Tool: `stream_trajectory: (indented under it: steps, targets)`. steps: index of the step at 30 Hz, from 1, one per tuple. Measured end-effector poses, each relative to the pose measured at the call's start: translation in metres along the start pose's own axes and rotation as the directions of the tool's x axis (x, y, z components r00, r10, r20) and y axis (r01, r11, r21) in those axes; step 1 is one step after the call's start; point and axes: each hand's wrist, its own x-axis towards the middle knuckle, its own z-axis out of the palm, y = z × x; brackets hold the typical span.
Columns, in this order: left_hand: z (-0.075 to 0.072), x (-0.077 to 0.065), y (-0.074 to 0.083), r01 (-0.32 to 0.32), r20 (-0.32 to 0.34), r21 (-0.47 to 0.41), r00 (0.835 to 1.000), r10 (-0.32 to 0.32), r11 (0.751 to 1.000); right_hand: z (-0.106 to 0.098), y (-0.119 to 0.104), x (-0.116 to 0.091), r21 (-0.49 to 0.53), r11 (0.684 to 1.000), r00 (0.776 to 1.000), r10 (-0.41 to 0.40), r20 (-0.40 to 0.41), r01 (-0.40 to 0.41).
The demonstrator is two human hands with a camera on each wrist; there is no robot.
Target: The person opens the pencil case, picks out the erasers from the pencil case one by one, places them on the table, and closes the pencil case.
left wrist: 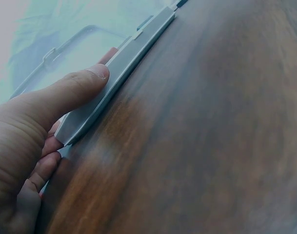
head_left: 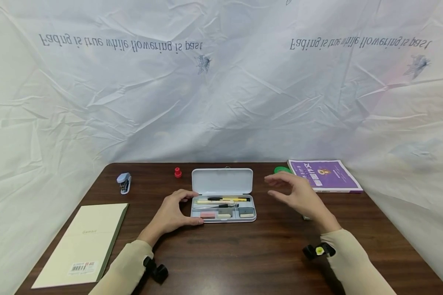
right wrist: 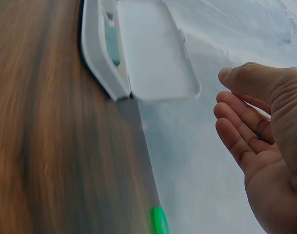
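Observation:
A pale pencil case [head_left: 222, 181] lies with its lid raised in the middle of the dark wooden table. Inside are several pens and pencils, among them a yellow-and-black pen [head_left: 241, 199], and a pink eraser [head_left: 207, 215] beside other small blocks. My left hand [head_left: 171, 212] grips the case's left end. In the left wrist view its thumb [left wrist: 82, 87] presses the front wall, while the other fingers are partly hidden behind. Raised to the right of the case, my right hand [head_left: 298, 193] holds nothing, its fingers loosely bent and apart from the lid.
A cream notebook [head_left: 83, 241] lies at the left, with a light-blue stapler [head_left: 124, 183] behind it. A small red object [head_left: 178, 172] stands at the back. At the back right are a purple book [head_left: 326, 174] and a green object [head_left: 281, 169], partly covered by the right hand.

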Motion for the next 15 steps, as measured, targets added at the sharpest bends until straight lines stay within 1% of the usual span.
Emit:
stream_trajectory:
  steps: [6,8,11,15]
  targets:
    - [0.001,0.000,-0.001,-0.005,-0.003,0.009,1.000,0.005,1.000,0.015,-0.010,0.016,0.039,0.999,1.000,0.000,0.025,-0.001]
    - [0.001,0.000,-0.001,-0.003,0.000,0.006,1.000,0.003,1.000,0.020,-0.012,0.019,0.054,0.999,0.999,0.003,0.048,-0.005]
    - [0.001,0.000,-0.001,-0.004,0.003,0.005,1.000,0.004,1.000,0.029,-0.013,0.022,0.083,0.996,0.996,-0.024,0.085,0.017]
    - [0.000,0.001,0.000,-0.028,-0.003,0.008,1.000,0.028,1.000,0.040,-0.013,0.022,0.084,0.996,0.987,-0.044,0.152,0.032]
